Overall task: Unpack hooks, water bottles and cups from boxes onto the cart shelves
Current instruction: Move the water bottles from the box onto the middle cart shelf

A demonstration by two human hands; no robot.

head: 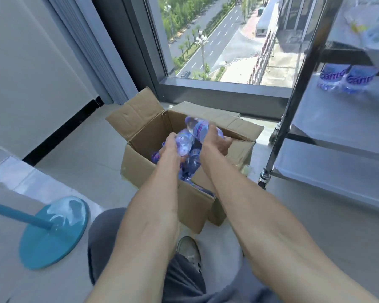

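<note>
Brown corrugated cardboard box (179,193) is sitting open on the floor, holding more bottles. The left hand (173,147) is gripping a clear plastic water bottle with a purple label (184,142); the right hand (216,142) is curling around a second labelled bottle (200,129) above the box. Two bottles (346,78) are standing on the steel cart shelf (341,119) nearby.

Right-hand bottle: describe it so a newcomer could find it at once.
Find the open cardboard box on the floor under the window, beside the cart. Two hands reach over it, each gripping a bottle. The right hand holds the higher bottle, tilted, its pale purple label facing up, above the left hand's bottle.
</note>
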